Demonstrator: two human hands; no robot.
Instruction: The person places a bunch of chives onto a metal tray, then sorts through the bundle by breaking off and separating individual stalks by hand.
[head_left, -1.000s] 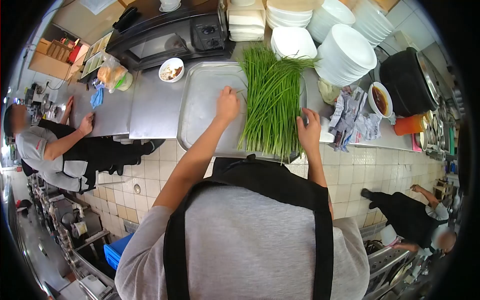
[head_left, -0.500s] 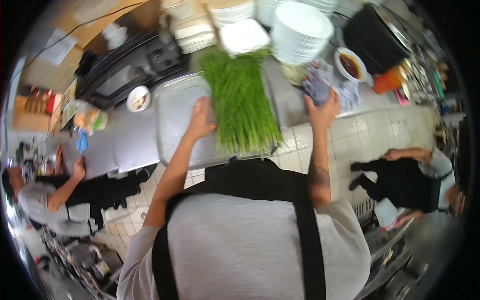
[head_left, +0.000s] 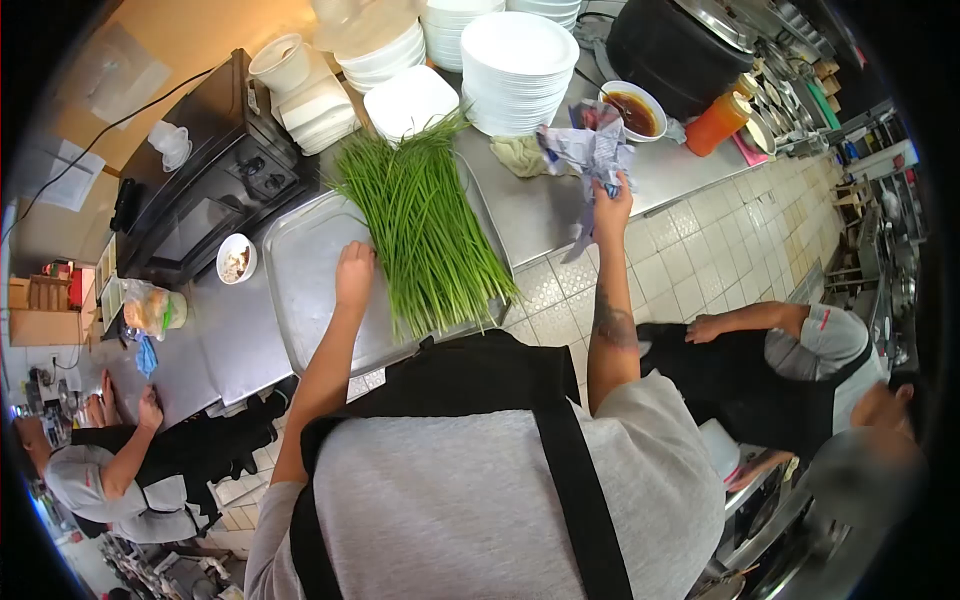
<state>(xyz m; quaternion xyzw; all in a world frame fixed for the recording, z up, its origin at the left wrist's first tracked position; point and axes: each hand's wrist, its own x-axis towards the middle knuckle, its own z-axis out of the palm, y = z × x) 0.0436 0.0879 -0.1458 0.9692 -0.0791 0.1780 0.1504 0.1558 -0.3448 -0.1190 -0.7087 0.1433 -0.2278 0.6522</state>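
Long green stalks (head_left: 425, 235) lie in a thick bundle over the right part of a metal tray (head_left: 310, 275). Beside the bundle's left edge is my left hand (head_left: 355, 272), its fingers curled, over the tray; whether it pinches anything is hidden. My right hand (head_left: 612, 205) grips crumpled printed paper (head_left: 590, 155), which is lifted at the counter's edge, right of the tray. Behind the paper stands a white bowl of brown sauce (head_left: 634, 110), and a pale crumpled cloth (head_left: 528, 156) lies to its left.
Stacked white plates (head_left: 515, 75) and a square white dish (head_left: 412, 102) stand behind the tray. A black oven (head_left: 215, 180) and a small bowl (head_left: 236, 258) are at left. Orange bottles (head_left: 718, 124) stand at right. One person (head_left: 770, 370) is close on the right, another (head_left: 120, 480) at left.
My right hand has moved from the tray's right edge to the paper, closed on it and raised it. The view has turned, and the person at right appears nearer.
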